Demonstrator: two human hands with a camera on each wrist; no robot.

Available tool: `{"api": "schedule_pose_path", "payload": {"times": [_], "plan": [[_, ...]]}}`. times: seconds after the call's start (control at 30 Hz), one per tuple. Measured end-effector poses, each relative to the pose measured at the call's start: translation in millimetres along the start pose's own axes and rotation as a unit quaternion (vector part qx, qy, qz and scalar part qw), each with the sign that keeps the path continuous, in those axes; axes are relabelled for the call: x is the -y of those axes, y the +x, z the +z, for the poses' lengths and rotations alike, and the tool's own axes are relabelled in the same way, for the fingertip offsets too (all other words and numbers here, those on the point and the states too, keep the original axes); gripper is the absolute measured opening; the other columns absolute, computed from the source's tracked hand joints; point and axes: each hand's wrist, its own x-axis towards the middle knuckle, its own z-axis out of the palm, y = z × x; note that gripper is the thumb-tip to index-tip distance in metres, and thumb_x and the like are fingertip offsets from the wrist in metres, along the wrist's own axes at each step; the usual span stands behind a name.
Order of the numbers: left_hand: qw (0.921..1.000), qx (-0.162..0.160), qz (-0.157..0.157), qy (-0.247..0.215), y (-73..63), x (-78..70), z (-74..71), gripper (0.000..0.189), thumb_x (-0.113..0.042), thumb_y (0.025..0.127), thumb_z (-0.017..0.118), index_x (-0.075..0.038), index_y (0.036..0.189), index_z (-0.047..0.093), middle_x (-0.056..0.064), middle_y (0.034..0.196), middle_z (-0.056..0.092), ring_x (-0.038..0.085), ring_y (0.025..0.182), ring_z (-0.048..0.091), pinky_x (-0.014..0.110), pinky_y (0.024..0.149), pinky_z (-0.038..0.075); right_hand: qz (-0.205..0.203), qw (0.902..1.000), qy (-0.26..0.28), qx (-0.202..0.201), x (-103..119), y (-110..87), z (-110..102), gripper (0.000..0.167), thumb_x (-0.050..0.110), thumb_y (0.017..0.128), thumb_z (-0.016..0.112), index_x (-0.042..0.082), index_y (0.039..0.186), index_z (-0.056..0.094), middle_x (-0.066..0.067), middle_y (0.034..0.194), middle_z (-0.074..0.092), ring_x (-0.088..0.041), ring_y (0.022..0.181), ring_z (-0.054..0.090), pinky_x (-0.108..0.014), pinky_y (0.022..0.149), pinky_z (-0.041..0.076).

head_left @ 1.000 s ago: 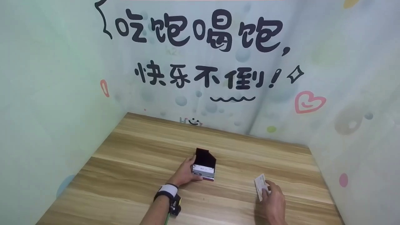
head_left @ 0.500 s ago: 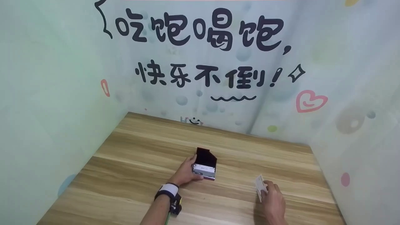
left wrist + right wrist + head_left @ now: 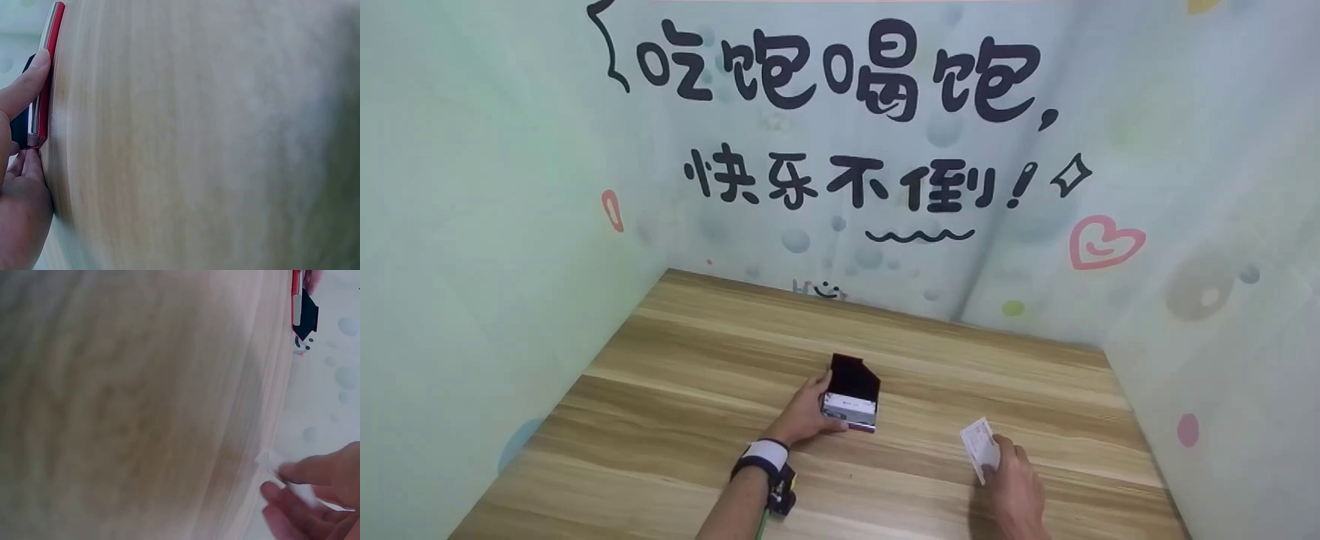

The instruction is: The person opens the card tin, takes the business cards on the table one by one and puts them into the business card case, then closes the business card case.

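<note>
My left hand (image 3: 804, 415) grips the left side of an open card case (image 3: 855, 376), fingers at its far left edge and thumb at the near edge. The case has a black upright flap with a cut corner, a silvery front and a printed pale band. A red edge shows on the case (image 3: 50, 73) in the left wrist view, low over the wood. To the right, my right hand (image 3: 1017, 480) pinches a small white printed card (image 3: 978, 448) between thumb and fingers, tilted and apart from the case. In the right wrist view the card (image 3: 269, 460) is blurred.
The wood-grain tabletop (image 3: 720, 345) runs back to a printed cloth wall (image 3: 825, 135) with large dark lettering. Pale cloth walls also stand at the left and right sides. A strap with a small black device (image 3: 781, 491) sits on my left wrist.
In my right hand the card turns from upright, through a narrower view, to a leftward tilt with its face showing more broadly. The left hand and the case stay in place.
</note>
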Motion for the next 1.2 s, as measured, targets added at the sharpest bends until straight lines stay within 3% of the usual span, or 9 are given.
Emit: {"api": "schedule_pose_path", "payload": {"times": [0.27,0.47,0.63,0.73,0.97,1.2], "plan": [[0.9999,-0.004,0.01,-0.004,-2.4,3.2,-0.3,0.106,-0.012,0.071,0.089,0.014,0.151,0.024,0.036,0.152,0.034,0.052,0.142,0.033,0.059,0.121,0.027,0.001,0.999,-0.03,0.034,-0.1,1.3,4.4,0.056,-0.006,0.076,0.074,-0.006,0.128,0.053,-0.032,0.107,0.056,-0.05,0.084,0.064,-0.059,0.064,0.054],[0.9999,-0.003,0.0,0.01,-1.7,4.6,-1.7,0.107,-0.015,0.072,0.089,0.01,0.153,0.024,0.036,0.153,0.033,0.052,0.143,0.032,0.058,0.121,0.027,-0.035,0.9974,-0.061,0.018,0.2,5.1,5.5,0.054,-0.009,0.074,0.074,-0.008,0.126,0.056,-0.031,0.1,0.055,-0.045,0.085,0.06,-0.057,0.062,0.054],[0.9999,-0.003,0.006,0.011,-1.1,5.4,-1.6,0.107,-0.015,0.071,0.089,0.011,0.152,0.025,0.035,0.151,0.035,0.051,0.142,0.034,0.058,0.12,0.029,-0.055,0.9945,-0.086,0.02,-1.0,5.8,7.1,0.055,0.002,0.07,0.076,-0.01,0.12,0.057,-0.033,0.098,0.057,-0.048,0.086,0.058,-0.059,0.065,0.053],[0.9998,-0.003,0.011,0.014,-1.6,5.3,-1.3,0.107,-0.016,0.071,0.089,0.012,0.152,0.025,0.036,0.15,0.036,0.051,0.141,0.036,0.058,0.12,0.029,-0.073,0.991,-0.112,0.006,-1.8,6.6,8.6,0.051,0.005,0.067,0.077,-0.012,0.111,0.057,-0.033,0.093,0.06,-0.049,0.08,0.06,-0.059,0.063,0.052],[0.9995,-0.008,0.021,0.021,-1.4,2.1,-1.3,0.107,-0.015,0.071,0.089,0.013,0.151,0.025,0.037,0.148,0.038,0.052,0.139,0.038,0.06,0.119,0.03,-0.102,0.9858,-0.131,-0.026,3.6,10.7,14.9,0.032,-0.008,0.071,0.072,-0.016,0.097,0.055,-0.031,0.081,0.06,-0.048,0.068,0.062,-0.055,0.055,0.052],[0.9999,-0.005,0.011,0.008,-0.1,0.7,-0.7,0.107,-0.015,0.071,0.089,0.011,0.153,0.025,0.036,0.149,0.037,0.051,0.139,0.037,0.059,0.119,0.03,-0.168,0.9766,-0.122,-0.057,7.6,17.9,17.7,0.034,-0.015,0.072,0.067,-0.017,0.104,0.057,-0.031,0.092,0.058,-0.044,0.065,0.062,-0.052,0.053,0.054]]}}
